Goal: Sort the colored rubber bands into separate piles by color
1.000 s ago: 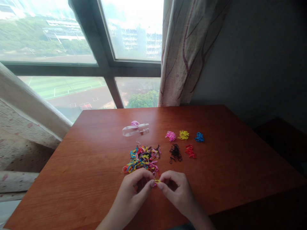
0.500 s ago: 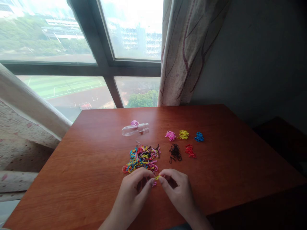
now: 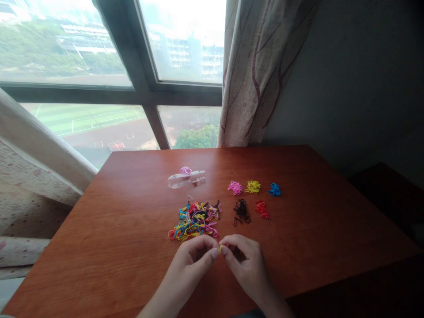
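My left hand (image 3: pixel 195 258) and my right hand (image 3: pixel 245 258) meet near the front of the table, each with thumb and forefinger pinched. Between their fingertips shows a small bit of a yellow rubber band (image 3: pixel 220 248); the rest of it is hidden by the fingers. Just beyond my left hand lies a mixed heap of small coloured rubber bands (image 3: pixel 195 218). Farther right are separate little piles: pink bands (image 3: pixel 235 188), yellow bands (image 3: pixel 253 187), blue bands (image 3: pixel 274 190), black bands (image 3: pixel 243 211) and red bands (image 3: pixel 262 209).
A clear plastic bottle (image 3: pixel 180 180) lies on its side behind the heap, with a pink part (image 3: pixel 186 170) on it. One pale loop (image 3: pixel 190 197) sits between bottle and heap. The wooden table (image 3: pixel 109 229) stands against a window and curtains (image 3: pixel 255 70).
Both hands' fingertips have come closer together, and less of the yellow band shows. Pink loops seen by my left fingertips before are out of sight now. The piles have not changed.
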Tool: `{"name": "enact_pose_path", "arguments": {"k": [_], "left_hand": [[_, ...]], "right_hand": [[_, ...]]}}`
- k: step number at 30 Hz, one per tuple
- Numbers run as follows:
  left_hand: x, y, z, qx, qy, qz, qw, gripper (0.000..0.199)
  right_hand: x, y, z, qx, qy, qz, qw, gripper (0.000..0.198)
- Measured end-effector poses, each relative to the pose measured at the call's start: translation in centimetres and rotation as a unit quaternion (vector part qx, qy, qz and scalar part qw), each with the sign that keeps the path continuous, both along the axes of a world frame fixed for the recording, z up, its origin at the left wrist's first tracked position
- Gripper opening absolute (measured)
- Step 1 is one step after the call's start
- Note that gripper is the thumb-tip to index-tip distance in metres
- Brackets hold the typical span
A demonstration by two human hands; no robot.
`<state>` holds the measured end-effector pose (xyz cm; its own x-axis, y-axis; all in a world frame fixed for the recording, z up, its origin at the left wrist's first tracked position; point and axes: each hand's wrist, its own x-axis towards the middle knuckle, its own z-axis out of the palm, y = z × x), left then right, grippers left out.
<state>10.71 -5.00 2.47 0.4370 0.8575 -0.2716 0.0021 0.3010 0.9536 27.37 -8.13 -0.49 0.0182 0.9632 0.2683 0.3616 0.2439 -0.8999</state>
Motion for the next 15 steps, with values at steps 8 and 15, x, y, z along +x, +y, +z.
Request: {"name": "enact_pose_path", "arguments": {"k": [8,15], "left_hand": [[-0.2,0.6,0.5,0.021,0.021,0.045,0.999,0.028],[-1.8,1.0,0.4,0.059,0.049,0.06,0.995,0.028]], "right_hand": [[1.9,1.1,0.8,-0.027,-0.028,-0.046,0.998,0.016],[9.5,7.3,0.6,0.029,-0.24,-0.18,0.953,0.021]]}}
